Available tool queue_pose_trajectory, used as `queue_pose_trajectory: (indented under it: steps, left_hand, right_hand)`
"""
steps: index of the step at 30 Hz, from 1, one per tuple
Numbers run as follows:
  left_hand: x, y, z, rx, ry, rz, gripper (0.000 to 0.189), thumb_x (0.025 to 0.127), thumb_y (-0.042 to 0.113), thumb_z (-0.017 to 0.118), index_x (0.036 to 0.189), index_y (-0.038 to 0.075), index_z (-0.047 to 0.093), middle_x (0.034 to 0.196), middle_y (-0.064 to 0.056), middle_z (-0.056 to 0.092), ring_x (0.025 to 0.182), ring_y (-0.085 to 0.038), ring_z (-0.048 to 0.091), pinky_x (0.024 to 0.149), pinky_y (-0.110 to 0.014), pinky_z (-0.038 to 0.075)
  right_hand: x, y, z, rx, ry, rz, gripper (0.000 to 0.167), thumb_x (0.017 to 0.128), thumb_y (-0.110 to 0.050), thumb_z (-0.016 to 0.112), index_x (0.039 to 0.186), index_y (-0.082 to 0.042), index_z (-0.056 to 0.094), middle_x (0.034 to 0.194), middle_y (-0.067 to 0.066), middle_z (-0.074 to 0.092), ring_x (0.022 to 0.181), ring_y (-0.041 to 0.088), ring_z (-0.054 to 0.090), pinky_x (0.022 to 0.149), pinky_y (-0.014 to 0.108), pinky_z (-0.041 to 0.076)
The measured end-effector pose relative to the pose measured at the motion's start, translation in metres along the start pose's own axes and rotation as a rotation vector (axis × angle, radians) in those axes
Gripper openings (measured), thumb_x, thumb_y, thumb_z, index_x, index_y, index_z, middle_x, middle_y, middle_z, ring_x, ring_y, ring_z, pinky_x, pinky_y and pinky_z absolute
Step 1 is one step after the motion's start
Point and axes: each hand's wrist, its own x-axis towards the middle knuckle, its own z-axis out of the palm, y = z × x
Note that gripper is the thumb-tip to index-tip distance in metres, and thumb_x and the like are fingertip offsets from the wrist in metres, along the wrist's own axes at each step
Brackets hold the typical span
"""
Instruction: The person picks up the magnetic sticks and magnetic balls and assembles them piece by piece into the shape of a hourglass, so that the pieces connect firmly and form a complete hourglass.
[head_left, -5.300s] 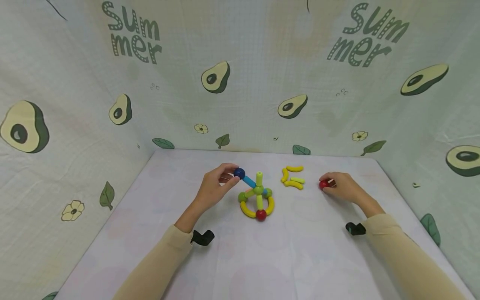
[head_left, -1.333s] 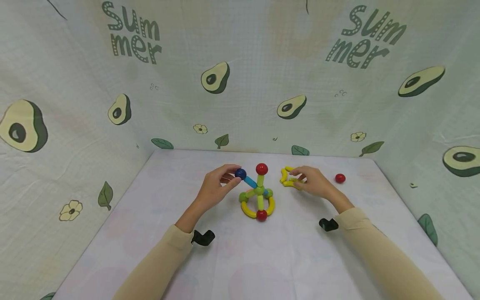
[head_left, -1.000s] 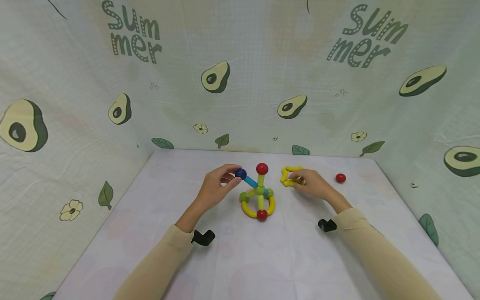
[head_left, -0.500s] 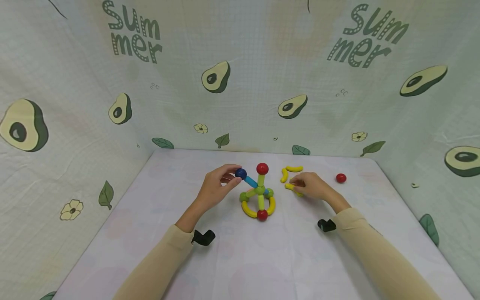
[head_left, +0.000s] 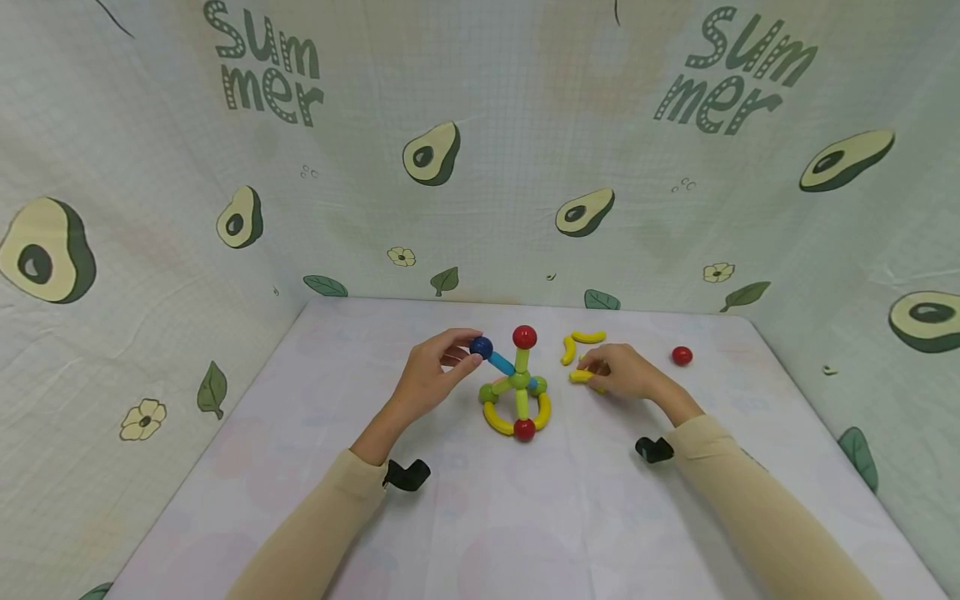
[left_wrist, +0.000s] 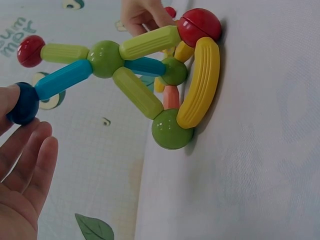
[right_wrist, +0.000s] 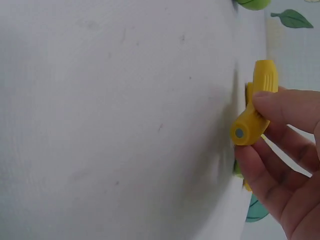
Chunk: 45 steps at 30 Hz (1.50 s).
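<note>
My left hand (head_left: pixel 435 367) pinches a dark blue ball (left_wrist: pixel 24 103) between thumb and fingers. A blue stick (left_wrist: pixel 64 80) joins that ball to a magnetic-stick structure with a green ball (left_wrist: pixel 106 59) at its centre. On the structure's upright stick sits a red ball (head_left: pixel 525 337); another red ball (left_wrist: pixel 199 27) is at the base, by a curved yellow stick (left_wrist: pixel 200 82). To the right, my right hand (head_left: pixel 624 372) pinches a loose curved yellow stick (right_wrist: pixel 256 107) close above the table, its magnetic end showing in the right wrist view.
Two curved yellow sticks (head_left: pixel 588 337) lie behind the right hand, and a light green stick is mostly hidden by it. A loose red ball (head_left: pixel 682 356) rests farther right. Printed cloth (head_left: pixel 495 250) walls the table (head_left: pixel 480 533) at the back and sides.
Earlier the right hand held a red ball at the right; a red ball now tops the upright stick. That hand has moved left and picked up a curved yellow stick. The left hand stays put.
</note>
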Motion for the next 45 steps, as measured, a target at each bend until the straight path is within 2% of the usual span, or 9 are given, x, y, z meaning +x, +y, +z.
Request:
queue_pose_trajectory:
  steps: [6,13,18,22,27,39,45]
  left_hand:
    - [0.000,0.001,0.000,-0.001,0.001,0.003,0.041,0.102,0.028,0.074,0.141,0.018,0.066,0.124,0.000,0.074,0.105,-0.015,0.071,0.094,-0.032,0.061]
    - [0.000,-0.001,0.000,0.005,0.002,0.013,0.041,0.103,0.029,0.073,0.141,0.018,0.066,0.125,0.000,0.074,0.106,-0.015,0.071,0.094,-0.032,0.061]
    - [0.000,-0.002,0.000,0.008,0.004,0.015,0.040,0.103,0.030,0.073,0.141,0.018,0.066,0.126,0.001,0.073,0.106,-0.014,0.070,0.094,-0.030,0.061]
    - [0.000,-0.001,0.000,0.010,0.003,0.016,0.040,0.103,0.030,0.073,0.141,0.019,0.066,0.125,0.001,0.073,0.106,-0.014,0.070,0.094,-0.030,0.061]
    - [0.000,-0.001,-0.001,0.007,-0.002,0.017,0.040,0.103,0.028,0.073,0.141,0.018,0.066,0.124,0.001,0.073,0.106,-0.014,0.071,0.094,-0.031,0.061]
    - [0.001,-0.002,0.000,-0.003,-0.015,0.016,0.042,0.103,0.032,0.073,0.142,0.018,0.066,0.125,0.002,0.073,0.106,-0.013,0.070,0.094,-0.030,0.061]
    - [0.001,0.000,0.000,-0.003,-0.011,0.011,0.041,0.103,0.032,0.072,0.142,0.018,0.065,0.127,0.003,0.072,0.108,-0.011,0.070,0.094,-0.028,0.060]
  right_hand:
    - [0.002,-0.016,-0.007,0.012,0.075,-0.060,0.021,0.097,-0.004,0.075,0.117,-0.007,0.075,0.110,0.008,0.075,0.095,0.024,0.067,0.086,0.039,0.061]
    - [0.006,-0.058,-0.023,0.054,0.205,-0.090,0.029,0.098,-0.008,0.076,0.127,-0.007,0.073,0.116,0.010,0.074,0.100,0.027,0.071,0.087,0.042,0.064]
    - [0.010,-0.089,-0.037,0.073,0.280,-0.151,0.028,0.099,-0.009,0.076,0.127,-0.008,0.074,0.118,0.009,0.074,0.102,0.027,0.072,0.090,0.044,0.063]
    - [0.012,-0.110,-0.045,0.080,0.305,-0.189,0.028,0.099,-0.010,0.076,0.127,-0.008,0.074,0.119,0.008,0.075,0.102,0.025,0.073,0.091,0.044,0.063]
    - [0.015,-0.130,-0.051,0.120,0.319,-0.185,0.029,0.099,-0.012,0.077,0.128,-0.010,0.073,0.117,0.006,0.075,0.099,0.023,0.074,0.088,0.042,0.064]
    - [0.026,-0.152,-0.050,0.132,0.401,-0.189,0.036,0.097,-0.015,0.079,0.131,-0.009,0.071,0.113,0.009,0.076,0.096,0.025,0.074,0.086,0.041,0.064]
    - [0.027,-0.156,-0.048,0.149,0.405,-0.201,0.035,0.097,-0.014,0.079,0.131,-0.008,0.070,0.113,0.010,0.076,0.096,0.025,0.074,0.086,0.042,0.064]
